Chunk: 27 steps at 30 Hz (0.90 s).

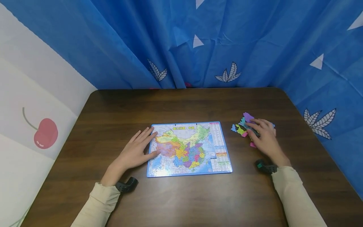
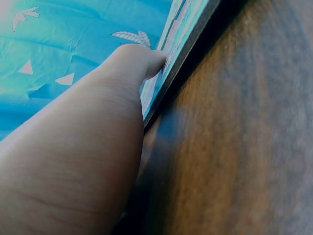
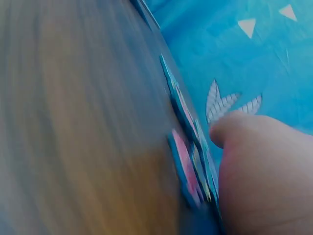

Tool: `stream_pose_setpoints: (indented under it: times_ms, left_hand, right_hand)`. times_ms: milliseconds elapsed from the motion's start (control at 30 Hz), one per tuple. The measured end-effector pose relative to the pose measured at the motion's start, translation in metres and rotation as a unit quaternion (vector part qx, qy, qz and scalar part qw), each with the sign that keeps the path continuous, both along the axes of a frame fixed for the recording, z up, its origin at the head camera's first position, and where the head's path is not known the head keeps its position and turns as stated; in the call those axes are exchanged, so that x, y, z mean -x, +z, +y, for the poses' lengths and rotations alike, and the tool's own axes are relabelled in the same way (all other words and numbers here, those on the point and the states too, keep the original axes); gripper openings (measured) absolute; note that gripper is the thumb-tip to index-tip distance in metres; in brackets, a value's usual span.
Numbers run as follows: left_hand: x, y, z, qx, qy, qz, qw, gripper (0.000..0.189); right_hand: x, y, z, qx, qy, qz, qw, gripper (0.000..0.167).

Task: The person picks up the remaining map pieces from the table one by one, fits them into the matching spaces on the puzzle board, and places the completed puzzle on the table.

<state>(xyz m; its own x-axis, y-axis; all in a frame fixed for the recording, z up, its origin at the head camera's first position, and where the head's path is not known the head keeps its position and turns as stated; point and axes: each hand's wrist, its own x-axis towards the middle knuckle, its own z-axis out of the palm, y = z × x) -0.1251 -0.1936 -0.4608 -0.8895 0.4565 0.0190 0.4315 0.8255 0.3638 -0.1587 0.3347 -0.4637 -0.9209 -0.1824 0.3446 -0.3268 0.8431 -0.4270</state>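
A map puzzle board (image 1: 195, 151) with a blue border lies flat at the middle of the table. My left hand (image 1: 134, 153) rests at its left edge, fingers straight and spread, fingertips and thumb over the border. In the left wrist view the thumb (image 2: 152, 61) meets the face of the board (image 2: 173, 54). To the right of the board lies a small heap of puzzle pieces, among them a purple one (image 1: 248, 117), a lime green one (image 1: 240, 130) and a light blue one (image 1: 233, 127). Over this heap is my right hand (image 1: 266, 138), fingers loosely bent, hiding part of it.
The dark wooden table (image 1: 184, 201) carries the board and the pieces. A blue curtain (image 1: 181, 41) hangs behind its far edge and along the right side. At the left is a pale cloth (image 1: 42, 85) with a cherry print. Black wrist cameras (image 1: 127, 185) sit on both wrists.
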Motion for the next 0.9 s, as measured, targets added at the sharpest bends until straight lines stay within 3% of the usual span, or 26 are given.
stream_pose_setpoints:
  times_ms: [133, 333, 633, 900]
  left_hand:
    - [-0.001, 0.0, 0.0, 0.002, -0.001, -0.002, 1.0, 0.087]
    - [-0.001, 0.002, -0.002, 0.003, 0.001, 0.003, 1.0, 0.087]
    - [-0.002, 0.001, 0.0, -0.002, 0.002, -0.001, 1.0, 0.085]
    - [-0.002, 0.004, 0.0, -0.004, 0.004, 0.002, 1.0, 0.085]
  right_hand:
    - [0.003, -0.002, -0.007, -0.001, 0.009, 0.023, 0.9997, 0.032]
    - [0.012, 0.001, -0.015, 0.019, -0.025, 0.058, 0.9978, 0.031]
    - [0.016, 0.001, -0.018, -0.011, -0.049, -0.007, 0.9987, 0.038]
    - [0.018, 0.002, -0.02, 0.006, -0.078, -0.045, 0.9959, 0.047]
